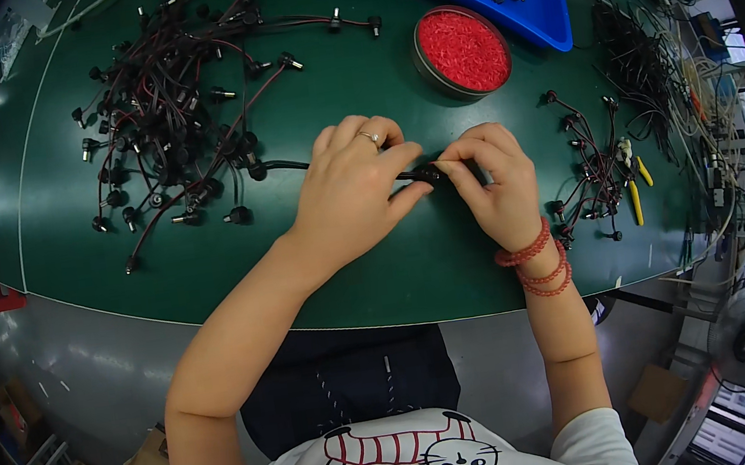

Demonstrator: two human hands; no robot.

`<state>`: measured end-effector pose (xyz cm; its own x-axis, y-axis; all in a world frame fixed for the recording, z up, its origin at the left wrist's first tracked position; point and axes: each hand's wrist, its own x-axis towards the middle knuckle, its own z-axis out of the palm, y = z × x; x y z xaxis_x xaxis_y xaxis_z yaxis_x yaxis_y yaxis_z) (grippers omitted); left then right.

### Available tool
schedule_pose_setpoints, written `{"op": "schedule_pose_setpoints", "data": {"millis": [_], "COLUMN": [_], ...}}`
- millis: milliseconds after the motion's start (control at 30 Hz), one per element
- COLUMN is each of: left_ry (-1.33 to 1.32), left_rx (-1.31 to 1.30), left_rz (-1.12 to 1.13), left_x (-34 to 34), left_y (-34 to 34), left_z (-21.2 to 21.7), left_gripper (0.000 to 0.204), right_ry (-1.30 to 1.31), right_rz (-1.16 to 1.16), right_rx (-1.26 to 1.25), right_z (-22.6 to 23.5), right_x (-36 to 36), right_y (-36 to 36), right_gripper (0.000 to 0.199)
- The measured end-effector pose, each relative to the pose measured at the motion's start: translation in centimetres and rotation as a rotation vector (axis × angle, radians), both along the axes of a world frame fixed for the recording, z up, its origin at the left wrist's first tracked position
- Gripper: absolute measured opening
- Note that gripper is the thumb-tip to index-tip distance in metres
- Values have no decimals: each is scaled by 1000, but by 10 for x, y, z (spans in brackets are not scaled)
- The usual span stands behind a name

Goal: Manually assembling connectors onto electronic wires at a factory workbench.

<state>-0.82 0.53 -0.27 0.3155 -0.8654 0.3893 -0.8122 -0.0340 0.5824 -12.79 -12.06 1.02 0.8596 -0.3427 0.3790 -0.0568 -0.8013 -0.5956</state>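
Observation:
My left hand [350, 184] is closed on a black cable [286, 164] with a dark connector end [427, 174] poking out between thumb and fingers. Close beside that end, my right hand [494, 174] pinches with thumb and forefinger; what lies between the fingertips is too small to make out. The cable's other end reaches left toward a large heap of black and red cables with barrel plugs [168, 109]. Beyond my hands stands a round tin of small red pieces [464, 49].
A blue tray [551, 16] with more black connectors lies at the far right. Right of my hand are a smaller bunch of cables [586, 171] and yellow-handled pliers [637, 200]. Thin black wires [638, 66] pile near the right edge. The green table [379, 279] has a curved-looking front edge.

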Motion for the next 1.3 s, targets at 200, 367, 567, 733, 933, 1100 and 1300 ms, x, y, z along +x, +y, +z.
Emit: {"op": "schedule_pose_setpoints", "data": {"millis": [200,367,567,733,933,1100,1300], "left_ry": [323,1030,1474,1481,1423,1434,1389], "left_rx": [112,151,58,-14,20,23,40], "left_rz": [37,48,-58,-68,-65,-31,-69], "left_x": [-16,-25,-16,-9,-9,-8,-9], "left_y": [23,24,9,4,0,0,0], "left_z": [20,18,12,6,2,2,3], "left_gripper": [26,23,27,25,24,23,24], "right_ry": [126,161,-91,-103,-131,-108,-120], "right_rz": [-39,82,186,95,-92,-78,-73], "right_rx": [511,701,196,308,-27,-241,-265], "right_z": [5,5,10,14,9,12,11], "right_x": [-10,-8,-3,-5,-1,3,5], "right_y": [14,18,22,19,16,19,20], "right_gripper": [4,4,6,8,9,11,13]}}
